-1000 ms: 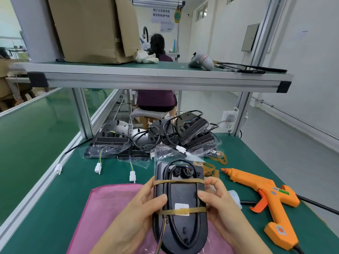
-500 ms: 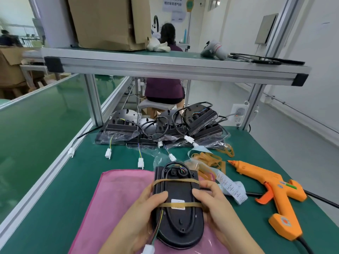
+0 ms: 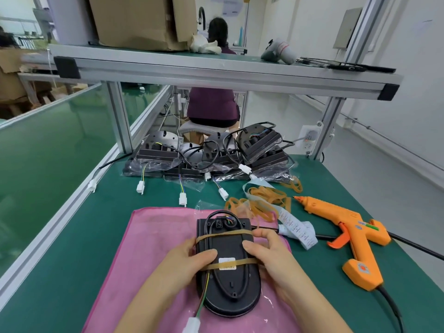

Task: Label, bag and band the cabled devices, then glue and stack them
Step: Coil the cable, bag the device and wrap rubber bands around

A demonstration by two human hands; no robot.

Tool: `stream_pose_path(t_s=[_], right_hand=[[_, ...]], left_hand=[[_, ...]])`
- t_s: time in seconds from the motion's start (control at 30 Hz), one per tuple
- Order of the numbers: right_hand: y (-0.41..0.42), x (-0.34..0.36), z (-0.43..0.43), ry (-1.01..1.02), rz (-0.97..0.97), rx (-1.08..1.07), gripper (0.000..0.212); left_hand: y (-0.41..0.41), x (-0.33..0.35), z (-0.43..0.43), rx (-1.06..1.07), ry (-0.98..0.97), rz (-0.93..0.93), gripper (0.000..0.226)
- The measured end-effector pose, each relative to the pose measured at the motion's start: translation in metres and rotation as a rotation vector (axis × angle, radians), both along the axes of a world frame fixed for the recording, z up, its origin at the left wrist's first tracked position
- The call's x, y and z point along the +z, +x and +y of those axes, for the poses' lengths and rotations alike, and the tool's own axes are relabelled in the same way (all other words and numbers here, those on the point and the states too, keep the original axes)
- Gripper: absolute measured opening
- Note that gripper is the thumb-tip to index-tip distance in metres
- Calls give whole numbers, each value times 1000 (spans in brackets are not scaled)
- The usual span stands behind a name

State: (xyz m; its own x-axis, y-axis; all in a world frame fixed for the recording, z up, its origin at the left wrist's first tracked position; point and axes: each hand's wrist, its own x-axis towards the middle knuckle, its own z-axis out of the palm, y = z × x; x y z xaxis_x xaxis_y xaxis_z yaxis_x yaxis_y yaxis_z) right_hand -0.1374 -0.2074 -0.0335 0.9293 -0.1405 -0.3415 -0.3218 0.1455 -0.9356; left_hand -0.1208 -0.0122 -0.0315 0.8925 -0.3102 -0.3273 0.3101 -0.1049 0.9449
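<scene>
- I'm seeing left hand (image 3: 189, 258) and right hand (image 3: 271, 257) gripping the black device (image 3: 228, 280) by its sides, thumbs on top.
- Device is lying on the pink cloth (image 3: 153, 248), two rubber bands (image 3: 224, 234) crossing it; seemingly bagged.

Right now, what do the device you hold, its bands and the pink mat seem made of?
Device: likely hard black plastic, matte, with moulded ridges. Bands: tan rubber by the look, stretched thin and taut across it. Mat: probably soft cloth, perhaps microfibre; its surface looks slightly fuzzy and its edge hemmed.
</scene>
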Motion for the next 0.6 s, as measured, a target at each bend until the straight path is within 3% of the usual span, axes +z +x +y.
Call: stream_pose_path(t_s=[0.23,0.4,0.53,0.6], right_hand=[[4,1,-5,-254,-8,93,29],[4,7,-16,-491,-34,191,23],[-2,38,-70,-663,-145,-84,11],[-7,54,-115,-829,-87,-265,6]], left_hand=[[10,-2,4,0,93,-12,46],[16,-11,6,1,68,15,19],[20,-18,8,-5,50,27,22],[20,-18,7,-3,39,26,25]])
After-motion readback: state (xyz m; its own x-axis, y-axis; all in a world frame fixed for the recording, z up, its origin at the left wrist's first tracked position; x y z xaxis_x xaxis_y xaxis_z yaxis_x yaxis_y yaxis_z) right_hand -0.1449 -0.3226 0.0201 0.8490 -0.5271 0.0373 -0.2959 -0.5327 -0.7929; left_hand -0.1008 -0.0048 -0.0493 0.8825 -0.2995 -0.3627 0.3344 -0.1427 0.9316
